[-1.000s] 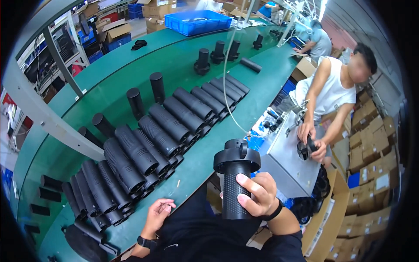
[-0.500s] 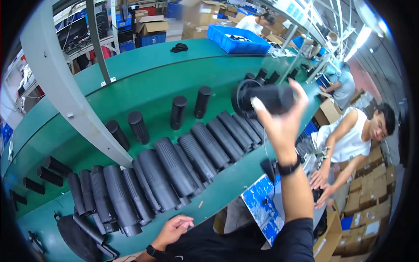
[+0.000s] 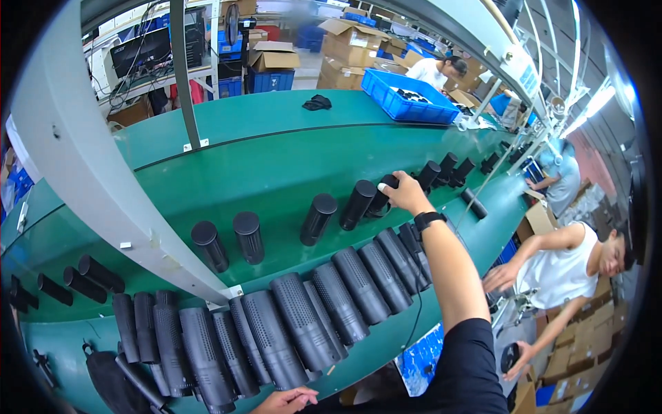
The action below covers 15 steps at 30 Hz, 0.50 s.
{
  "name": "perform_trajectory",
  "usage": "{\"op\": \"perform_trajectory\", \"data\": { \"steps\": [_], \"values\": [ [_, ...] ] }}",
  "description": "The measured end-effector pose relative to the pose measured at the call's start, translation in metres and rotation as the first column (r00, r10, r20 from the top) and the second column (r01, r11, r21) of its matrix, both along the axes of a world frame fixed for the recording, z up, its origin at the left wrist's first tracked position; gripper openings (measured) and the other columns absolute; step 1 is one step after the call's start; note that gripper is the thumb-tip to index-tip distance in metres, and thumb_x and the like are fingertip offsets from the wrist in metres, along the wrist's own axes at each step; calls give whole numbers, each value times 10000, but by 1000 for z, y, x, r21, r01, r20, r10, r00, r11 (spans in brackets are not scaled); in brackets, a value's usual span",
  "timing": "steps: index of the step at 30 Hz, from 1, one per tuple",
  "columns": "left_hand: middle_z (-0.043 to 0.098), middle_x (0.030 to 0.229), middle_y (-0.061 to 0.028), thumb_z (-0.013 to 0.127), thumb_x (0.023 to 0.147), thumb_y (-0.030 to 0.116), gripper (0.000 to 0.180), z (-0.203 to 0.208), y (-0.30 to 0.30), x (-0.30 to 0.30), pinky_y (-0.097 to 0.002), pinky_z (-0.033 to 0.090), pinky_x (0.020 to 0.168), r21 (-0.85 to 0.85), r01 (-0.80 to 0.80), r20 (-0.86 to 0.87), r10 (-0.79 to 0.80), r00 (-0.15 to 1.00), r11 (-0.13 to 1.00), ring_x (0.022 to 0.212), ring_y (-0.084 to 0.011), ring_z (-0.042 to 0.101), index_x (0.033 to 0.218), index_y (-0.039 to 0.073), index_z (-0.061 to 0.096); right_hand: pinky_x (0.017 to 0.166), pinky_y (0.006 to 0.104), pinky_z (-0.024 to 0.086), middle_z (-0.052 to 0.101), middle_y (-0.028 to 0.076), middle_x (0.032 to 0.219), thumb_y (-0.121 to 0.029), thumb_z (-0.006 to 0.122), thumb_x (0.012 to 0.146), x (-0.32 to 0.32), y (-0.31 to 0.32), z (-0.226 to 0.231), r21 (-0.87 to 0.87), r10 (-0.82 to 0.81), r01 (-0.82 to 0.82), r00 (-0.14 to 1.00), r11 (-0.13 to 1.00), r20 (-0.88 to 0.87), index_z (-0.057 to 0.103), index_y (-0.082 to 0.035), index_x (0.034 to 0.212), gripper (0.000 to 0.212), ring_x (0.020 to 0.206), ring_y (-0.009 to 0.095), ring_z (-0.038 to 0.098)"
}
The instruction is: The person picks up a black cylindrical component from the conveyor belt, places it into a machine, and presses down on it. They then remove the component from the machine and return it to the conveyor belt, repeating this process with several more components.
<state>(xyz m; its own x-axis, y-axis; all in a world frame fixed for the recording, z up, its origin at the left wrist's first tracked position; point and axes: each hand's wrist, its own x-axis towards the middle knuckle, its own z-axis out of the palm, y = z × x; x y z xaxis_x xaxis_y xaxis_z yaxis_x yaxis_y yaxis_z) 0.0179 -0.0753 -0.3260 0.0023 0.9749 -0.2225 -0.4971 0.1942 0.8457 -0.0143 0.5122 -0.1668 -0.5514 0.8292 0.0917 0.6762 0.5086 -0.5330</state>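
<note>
Between counter's point(image 3: 500, 214) near & far edges, R hand point(image 3: 408, 193) pinches top of upright blk cyl. point(image 3: 378, 205) w/ fingers; L hand point(image 3: 293, 400), fingers curled together, at near edge beside row of blk perf. tubes point(image 3: 302, 314).

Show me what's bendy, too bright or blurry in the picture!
In the head view, the green table looks curved and a ceiling lamp glares white; also in the head view, a blue box far back looks smeared, while the right hand looks fairly clear.
</note>
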Motion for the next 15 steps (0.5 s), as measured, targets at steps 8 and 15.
{"op": "perform_trajectory", "data": {
  "steps": [8,15],
  "values": [
    [697,1136,-58,535,1110,127,282,-13,-9,7,-241,499,802,63,-55,-38,58,998,996,852,-84,565,1356,16,618,1040,502,514,599,303,1345,-401,765,908,-32,-65,20,259,337,-383,919,887,204,553,-65,1420,648,1228,452,612],
    [708,1115,-70,565,1086,86,251,-8,-5,13,-236,487,733,73,-111,36,109,993,991,786,-69,548,1316,15,637,930,440,538,676,192,1133,-290,819,879,56,-90,89,287,346,-312,935,906,-79,579,-50,1367,595,1059,322,670]
  ]
}}
